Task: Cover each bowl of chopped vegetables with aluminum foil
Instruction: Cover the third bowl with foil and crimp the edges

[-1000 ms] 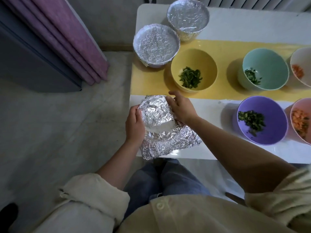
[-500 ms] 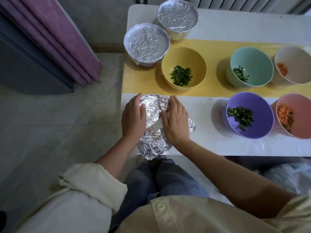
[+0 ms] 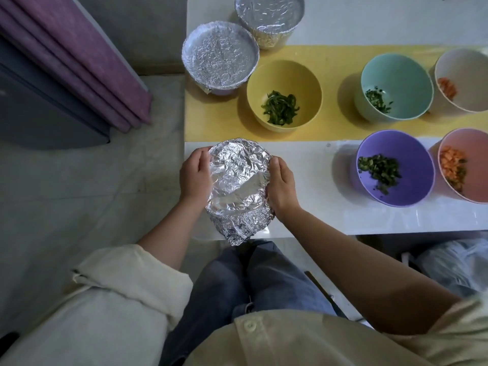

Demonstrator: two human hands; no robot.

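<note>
A foil-wrapped bowl (image 3: pixel 239 178) sits at the table's near left corner. My left hand (image 3: pixel 195 175) cups its left side and my right hand (image 3: pixel 282 184) cups its right side, fingers curled against the foil. A loose flap of foil hangs over the table edge below. Two foil-covered bowls (image 3: pixel 220 55) (image 3: pixel 269 14) stand at the far left. Uncovered are a yellow bowl (image 3: pixel 309 83) of green strips, a teal bowl (image 3: pixel 412 83), a purple bowl (image 3: pixel 412 159), a pink bowl (image 3: pixel 475 159) and a white bowl (image 3: pixel 464 72).
The white table (image 3: pixel 317 207) carries a yellow runner (image 3: pixel 211 122) under the back row. Purple folded mats (image 3: pixel 79 56) lean on the left, over grey floor. A plastic bag (image 3: pixel 454 260) lies under the table on the right.
Both hands slid from the top of the foil out to the bowl's two sides. The foil now lies pressed down round the rim, and less of it sticks out to the right.
</note>
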